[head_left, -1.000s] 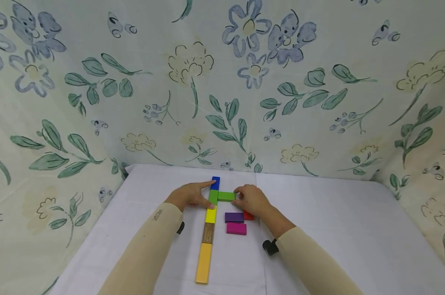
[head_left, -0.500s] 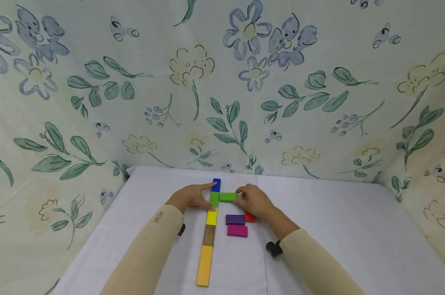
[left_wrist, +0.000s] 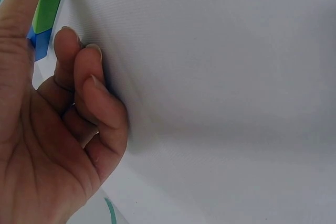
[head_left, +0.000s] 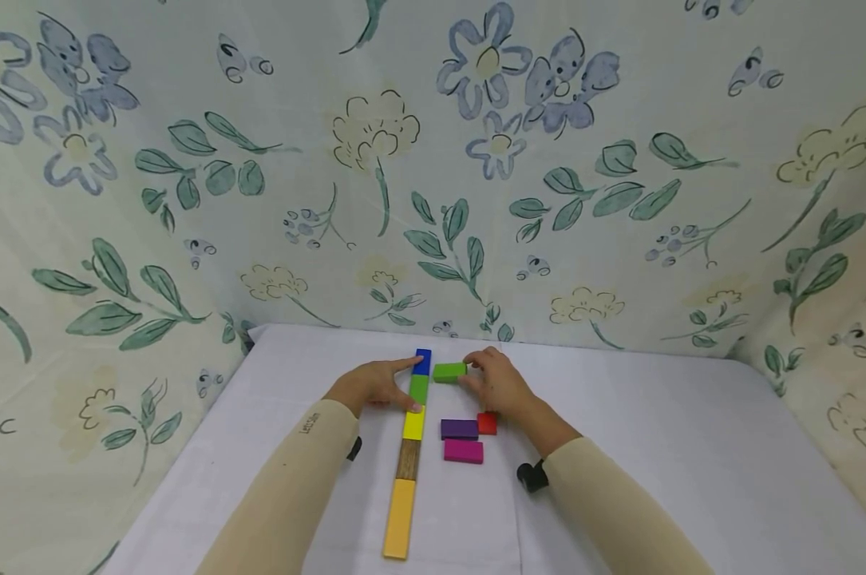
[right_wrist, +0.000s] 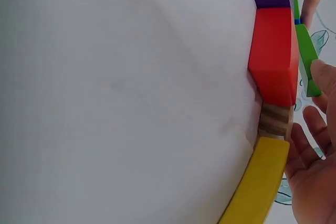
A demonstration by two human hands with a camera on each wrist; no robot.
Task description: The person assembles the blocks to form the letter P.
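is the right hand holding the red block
No, the right hand pinches a green block, while the red block lies beside the purple block.

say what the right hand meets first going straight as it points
The right hand, led by its held green block, would likely meet the blue block near its joint with the row's green block; height is unclear.

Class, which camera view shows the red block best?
Right wrist view: the red block looks large and close. The head view shows it small, beside the purple block; the left wrist view lacks it.
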